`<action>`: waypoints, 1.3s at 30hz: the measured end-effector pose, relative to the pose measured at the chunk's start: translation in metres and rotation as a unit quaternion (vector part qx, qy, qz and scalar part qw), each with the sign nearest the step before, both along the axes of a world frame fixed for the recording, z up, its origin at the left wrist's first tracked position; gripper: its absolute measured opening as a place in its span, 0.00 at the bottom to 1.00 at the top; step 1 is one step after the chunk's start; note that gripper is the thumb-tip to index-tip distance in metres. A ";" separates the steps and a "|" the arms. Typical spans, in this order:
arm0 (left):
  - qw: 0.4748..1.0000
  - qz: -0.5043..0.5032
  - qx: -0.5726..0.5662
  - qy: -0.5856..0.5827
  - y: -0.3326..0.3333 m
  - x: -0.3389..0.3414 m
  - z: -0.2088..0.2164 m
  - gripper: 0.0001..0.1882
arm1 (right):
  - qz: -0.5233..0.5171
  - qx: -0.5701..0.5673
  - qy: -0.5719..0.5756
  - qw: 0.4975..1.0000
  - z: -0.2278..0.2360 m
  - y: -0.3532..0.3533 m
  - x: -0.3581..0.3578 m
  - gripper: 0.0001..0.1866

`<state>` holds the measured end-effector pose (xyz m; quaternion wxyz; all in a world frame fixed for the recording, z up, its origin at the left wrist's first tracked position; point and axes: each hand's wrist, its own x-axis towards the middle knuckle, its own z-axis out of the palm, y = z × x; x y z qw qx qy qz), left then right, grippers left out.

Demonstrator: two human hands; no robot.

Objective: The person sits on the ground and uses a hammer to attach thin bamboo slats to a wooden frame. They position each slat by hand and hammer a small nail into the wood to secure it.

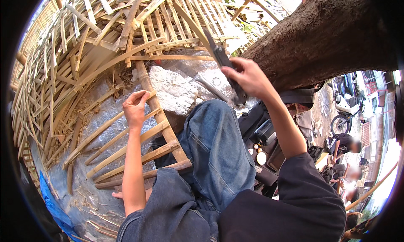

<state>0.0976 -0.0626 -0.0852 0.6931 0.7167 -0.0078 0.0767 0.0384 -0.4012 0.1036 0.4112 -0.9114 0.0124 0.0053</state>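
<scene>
My left hand (134, 110) is closed in a pinch on the top slat (94, 136) of a ladder-like bamboo frame, close to where it meets the split-bamboo rail (165, 123). Several more slats fan out leftward from that rail below it. Raised to the right, my right hand (246, 77) grips the black handle of a long knife-like tool (222, 57). Its upper part is blurred and overlaps the bamboo behind, so the blade's shape is unclear. The tool is apart from the frame.
A pale rock (171, 89) lies beyond my bent knee. Heaped bamboo slats and lattice (54, 86) fill the far left. A thick tree trunk (324, 35) leans across the upper right. Dark bags (263, 132) sit beside my knee; people and a motorbike (346, 107) are farther right.
</scene>
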 end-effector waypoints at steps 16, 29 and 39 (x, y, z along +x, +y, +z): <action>0.999 -0.004 0.029 -0.019 -0.002 0.003 0.004 0.08 | 0.226 -0.055 -0.217 0.948 -0.042 0.002 -0.136 0.22; 0.999 -0.009 0.025 -0.036 -0.001 0.001 -0.003 0.07 | 0.444 -0.115 -0.106 0.882 -0.069 -0.041 -0.157 0.25; 0.999 -0.005 0.034 -0.026 -0.004 0.002 -0.005 0.08 | 0.031 -0.214 0.091 0.972 -0.063 0.031 -0.177 0.34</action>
